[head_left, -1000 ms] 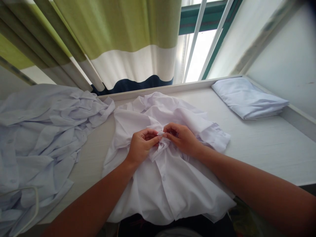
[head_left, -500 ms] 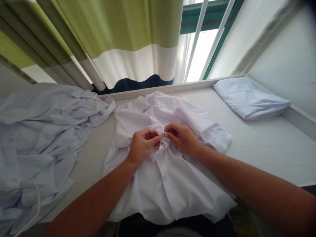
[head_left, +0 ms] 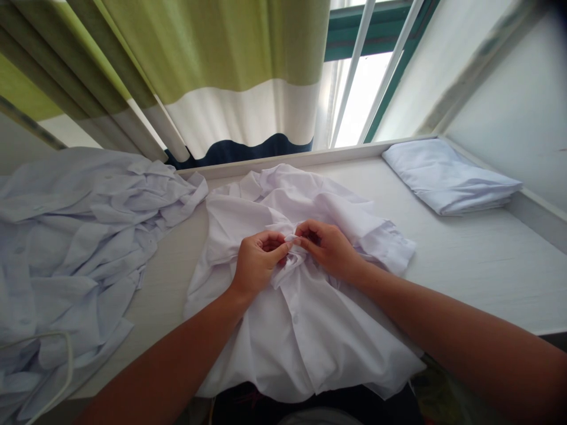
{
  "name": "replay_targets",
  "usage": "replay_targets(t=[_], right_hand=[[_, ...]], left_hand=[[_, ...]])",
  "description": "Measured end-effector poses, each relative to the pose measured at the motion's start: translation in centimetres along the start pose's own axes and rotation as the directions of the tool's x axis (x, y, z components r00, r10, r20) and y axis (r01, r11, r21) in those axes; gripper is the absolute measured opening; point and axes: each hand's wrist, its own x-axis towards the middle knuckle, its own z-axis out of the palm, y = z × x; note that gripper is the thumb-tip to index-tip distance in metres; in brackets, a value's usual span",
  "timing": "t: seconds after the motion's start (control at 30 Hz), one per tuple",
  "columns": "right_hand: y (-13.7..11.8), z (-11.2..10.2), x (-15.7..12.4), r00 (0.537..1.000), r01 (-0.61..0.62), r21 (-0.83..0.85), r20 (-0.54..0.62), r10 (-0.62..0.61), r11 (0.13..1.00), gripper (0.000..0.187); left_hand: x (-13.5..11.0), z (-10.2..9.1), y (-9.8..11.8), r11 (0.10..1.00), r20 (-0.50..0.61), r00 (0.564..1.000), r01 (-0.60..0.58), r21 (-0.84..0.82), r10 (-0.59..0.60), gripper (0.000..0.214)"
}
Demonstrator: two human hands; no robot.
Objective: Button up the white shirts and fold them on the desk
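Observation:
A white shirt (head_left: 328,324) lies spread in front of me, its lower hem hanging over the near edge of the table. At the middle of its front, my left hand (head_left: 259,257) pinches the bunched fabric between thumb and fingers. My right hand (head_left: 325,245) pinches the same spot from the other side, the fingertips of both hands almost meeting. Whatever small part lies right between the fingertips is hidden. Below the hands, a button shows on the front strip of the shirt.
On the left is a rumpled heap of white shirts (head_left: 75,236), with a pale cable (head_left: 68,360) over its near end. A folded white garment (head_left: 447,174) rests at the back right of the white table (head_left: 478,271). Behind hang striped curtains (head_left: 239,53) beside a barred window.
Almost nothing differs. My hands keep their pinch on the shirt, with only a very slight shift of the left hand toward the right.

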Motion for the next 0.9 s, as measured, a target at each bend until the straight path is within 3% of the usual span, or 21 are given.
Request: replay_targets(t=[0.9], right_hand=[[-0.4,0.12,-0.28,0.998,-0.009,0.021,-0.061,0.01,1.0,0.017]], left_hand=[[-0.44,0.3,0.34,0.999,-0.012,1.0,-0.01,0.041,0.011,0.024]])
